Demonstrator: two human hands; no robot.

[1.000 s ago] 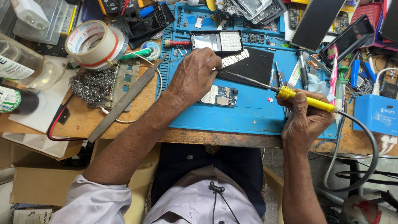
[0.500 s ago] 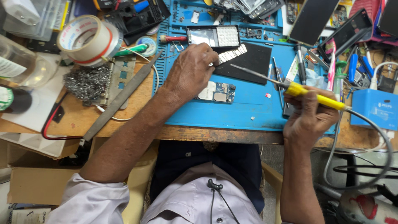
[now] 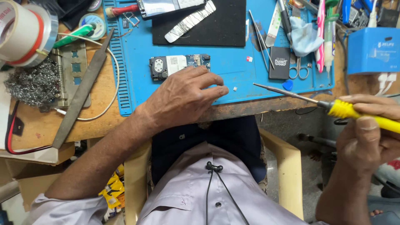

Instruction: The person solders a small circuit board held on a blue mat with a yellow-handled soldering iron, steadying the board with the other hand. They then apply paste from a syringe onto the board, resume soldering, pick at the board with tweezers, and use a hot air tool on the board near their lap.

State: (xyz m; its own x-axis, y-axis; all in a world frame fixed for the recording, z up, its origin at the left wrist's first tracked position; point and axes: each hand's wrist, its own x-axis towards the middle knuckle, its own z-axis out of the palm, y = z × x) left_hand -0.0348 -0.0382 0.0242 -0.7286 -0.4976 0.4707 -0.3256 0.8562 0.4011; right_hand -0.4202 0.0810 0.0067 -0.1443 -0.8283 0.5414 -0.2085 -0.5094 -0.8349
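Cluttered bench under me: a blue mat [image 3: 137,79] on a scarred wooden table [image 3: 104,121], its near edge right over my lap. Tape roll [image 3: 23,33] and a wad of steel wool [image 3: 27,83] sit far left, a flat file [image 3: 81,89] lies slantwise beside them, and a black pad [image 3: 216,31] lies at the top of the mat. Tweezers [image 3: 259,37], scissors [image 3: 298,71] and a blue box [image 3: 372,50] crowd the right.

My left hand [image 3: 183,98] rests palm down on the mat's near edge, fingers loosely curled, holding nothing. The index tip lies just beside a tiny pale part [image 3: 235,88], near it but, as far as I can tell, not touching. The board [image 3: 179,66] lies flat just beyond my knuckles, untouched.

My right hand [image 3: 368,133] has the iron [image 3: 333,106] wrapped tight, thumb on top of the yellow grip. The tip points left and hangs past the table edge, close to that small part but clear of it and of the board.

I'd call this the lull between joints: iron held off, free hand down by the loose bit. The next move, I reckon, calls for pinning the board firmly with the left fingers and bringing the hot tip in low and steady, well apart from my skin and the white cable [image 3: 112,83].
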